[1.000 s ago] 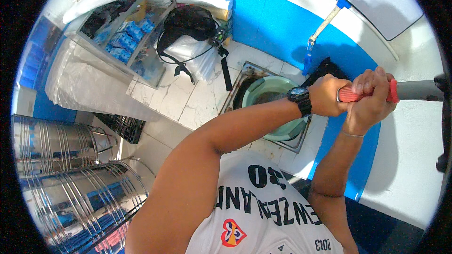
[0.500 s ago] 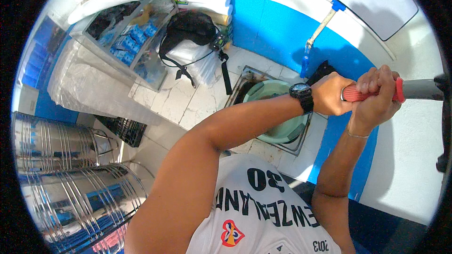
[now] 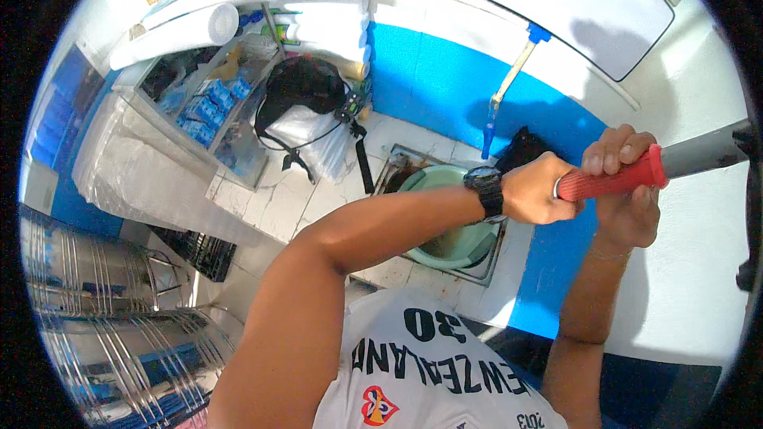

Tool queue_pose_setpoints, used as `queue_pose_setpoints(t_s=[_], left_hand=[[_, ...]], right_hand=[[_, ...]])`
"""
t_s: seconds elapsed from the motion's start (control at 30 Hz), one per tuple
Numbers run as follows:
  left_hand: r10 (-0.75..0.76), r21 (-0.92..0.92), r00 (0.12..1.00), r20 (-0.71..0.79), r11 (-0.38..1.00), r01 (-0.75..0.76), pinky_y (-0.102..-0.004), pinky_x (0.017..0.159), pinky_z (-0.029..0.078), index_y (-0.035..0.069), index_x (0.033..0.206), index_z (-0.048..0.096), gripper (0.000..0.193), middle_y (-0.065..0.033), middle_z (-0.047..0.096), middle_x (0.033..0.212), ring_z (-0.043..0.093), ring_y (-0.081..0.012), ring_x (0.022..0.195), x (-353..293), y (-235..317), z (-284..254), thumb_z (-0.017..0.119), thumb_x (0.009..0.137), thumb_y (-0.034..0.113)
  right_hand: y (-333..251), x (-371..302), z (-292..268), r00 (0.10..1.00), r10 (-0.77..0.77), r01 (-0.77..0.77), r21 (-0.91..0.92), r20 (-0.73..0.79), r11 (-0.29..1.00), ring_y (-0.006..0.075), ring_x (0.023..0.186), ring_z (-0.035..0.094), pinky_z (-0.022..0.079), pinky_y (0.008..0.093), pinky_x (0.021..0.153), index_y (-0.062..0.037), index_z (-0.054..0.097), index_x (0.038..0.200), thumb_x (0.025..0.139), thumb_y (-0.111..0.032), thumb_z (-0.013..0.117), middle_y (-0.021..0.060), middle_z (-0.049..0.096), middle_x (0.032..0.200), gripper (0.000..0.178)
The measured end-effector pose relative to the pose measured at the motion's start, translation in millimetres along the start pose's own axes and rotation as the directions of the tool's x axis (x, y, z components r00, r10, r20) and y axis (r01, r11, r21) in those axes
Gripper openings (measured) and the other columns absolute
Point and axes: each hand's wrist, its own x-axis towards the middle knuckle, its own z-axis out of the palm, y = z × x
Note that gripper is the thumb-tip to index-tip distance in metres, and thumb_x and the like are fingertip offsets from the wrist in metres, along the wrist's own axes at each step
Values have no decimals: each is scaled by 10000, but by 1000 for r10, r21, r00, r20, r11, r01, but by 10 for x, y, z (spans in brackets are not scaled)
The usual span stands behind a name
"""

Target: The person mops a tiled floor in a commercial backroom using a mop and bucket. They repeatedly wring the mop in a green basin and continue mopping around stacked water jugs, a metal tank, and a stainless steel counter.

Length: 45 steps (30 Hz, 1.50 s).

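Observation:
My left hand (image 3: 534,189), with a black watch on its wrist, is closed at the near end of a red ribbed grip (image 3: 608,183). A small metal ring shows at that end, beside my fingers. The grip sits on a thick grey tube (image 3: 706,150), which runs off to the right into a dark shape at the picture's rim. My right hand (image 3: 628,222) is curled around the grip's middle from the far side, fingertips above it and thumb below. Part of the right palm is hidden behind the grip. The tube tilts slightly upward to the right.
Below the hands, a green basin (image 3: 469,250) sits in a metal-rimmed sink. A blue tap (image 3: 488,141) hangs over it. A black bag (image 3: 306,87) lies on the tiled counter near a glass case (image 3: 230,123). Metal wire racks (image 3: 119,334) stand at lower left.
The view has shifted, so the room appears lower and farther left. The grip and tube now tilt more steeply. My right hand's fingers have loosened, showing more of the red grip.

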Motion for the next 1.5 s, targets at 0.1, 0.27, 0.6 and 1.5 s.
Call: queue_pose_setpoints(t_s=[0.1,0.27,0.6,1.5], left_hand=[[-76,-29,993,86,996,79,-324,599,451,8,775,581,154,-48,561,654,521,-122,619,23,9,3,710,811,84],[-33,-141,976,214,988,65,-307,644,457,33,735,568,139,-12,568,691,556,-104,711,53,-121,-5,689,800,58],[33,5,997,-73,999,-33,-359,531,471,17,691,575,174,-134,596,594,588,-214,544,21,-216,71,683,788,112],[85,191,964,-252,981,-36,-402,696,580,40,911,699,275,-192,714,825,712,-381,795,-245,-463,69,784,790,272]], right_hand=[[18,73,-66,993,8,-26,159,115,987,178,782,512,463,321,721,-78,496,993,892,-362,745,67,502,872,391],[106,61,-101,961,92,-152,219,261,964,156,597,500,442,290,522,-109,456,764,817,-273,810,36,520,700,394],[282,-27,24,932,235,-174,229,-275,958,102,395,310,295,271,360,-116,415,708,911,-42,608,-9,359,515,290],[590,-227,228,895,118,-102,59,-431,993,98,434,381,324,266,410,-140,384,686,928,-40,621,-7,385,523,353]])
